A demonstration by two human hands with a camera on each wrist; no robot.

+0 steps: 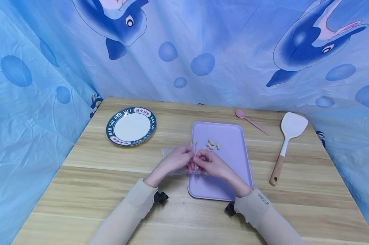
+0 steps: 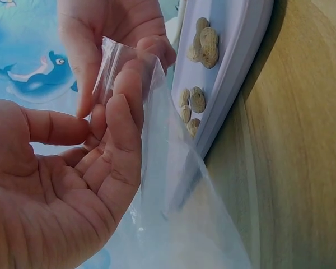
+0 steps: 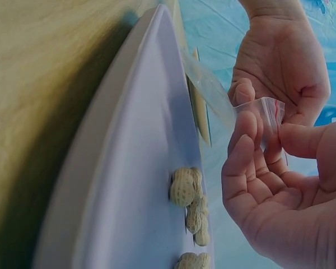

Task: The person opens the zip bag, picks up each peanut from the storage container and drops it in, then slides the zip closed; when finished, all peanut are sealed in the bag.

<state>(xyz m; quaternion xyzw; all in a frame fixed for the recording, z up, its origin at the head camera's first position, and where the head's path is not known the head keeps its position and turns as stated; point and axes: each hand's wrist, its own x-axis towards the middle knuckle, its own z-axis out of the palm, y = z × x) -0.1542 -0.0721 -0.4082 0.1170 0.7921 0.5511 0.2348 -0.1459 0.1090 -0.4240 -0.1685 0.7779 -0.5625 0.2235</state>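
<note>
A clear zip-top plastic bag (image 2: 182, 185) is held between both hands over the left edge of a purple tray (image 1: 233, 166). My left hand (image 1: 179, 158) pinches the bag's mouth between thumb and fingers. Close beside it, my right hand (image 1: 211, 164) pinches the same edge, its thumb on the red-lined zip strip (image 3: 277, 112). In the head view the two hands meet and cover much of the bag. Several unshelled peanuts (image 1: 210, 144) lie on the tray just beyond the hands; others show near the tray's rim in the left wrist view.
A white plate (image 1: 132, 127) with a dark green lettered rim sits at the back left. Right of the tray lie a pink spoon (image 1: 251, 121) and a white spatula (image 1: 285, 146) with a wooden handle. A blue dolphin-print curtain (image 1: 184, 51) hangs behind the wooden table (image 1: 105, 177).
</note>
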